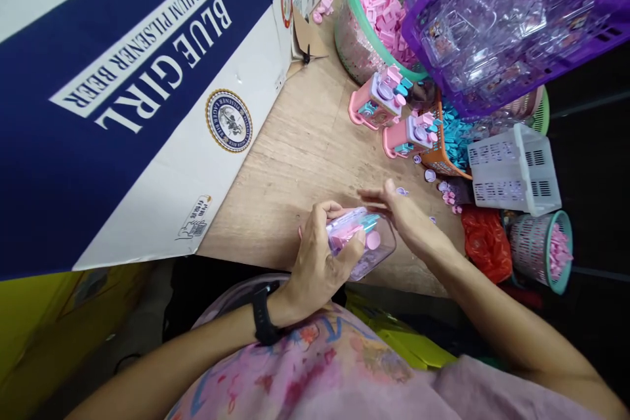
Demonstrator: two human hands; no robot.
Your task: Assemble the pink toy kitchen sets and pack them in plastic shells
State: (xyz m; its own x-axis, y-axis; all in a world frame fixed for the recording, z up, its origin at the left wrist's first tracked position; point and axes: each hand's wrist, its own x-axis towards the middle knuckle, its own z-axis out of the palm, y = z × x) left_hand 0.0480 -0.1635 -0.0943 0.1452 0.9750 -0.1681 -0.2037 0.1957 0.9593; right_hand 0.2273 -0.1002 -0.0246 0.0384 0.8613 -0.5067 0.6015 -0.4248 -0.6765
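My left hand (319, 256) is wrapped round a clear plastic pack (367, 243) with a pink toy inside, held at the near edge of the wooden table (295, 157). My right hand (396, 210) lies on the pack's far side, fingers stretched out and resting on its top. Two assembled pink toy sets (377, 102) (408, 134) stand further back on the table. Small loose lilac and pink parts (445, 190) lie to the right of my right hand.
A large blue and white cardboard box (138, 98) lines the left. A green basket of pink pieces (374, 13), a purple crate of clear shells (512, 13), an orange basket (440, 154), a white basket (514, 170) and a small teal basket (541, 246) crowd the right.
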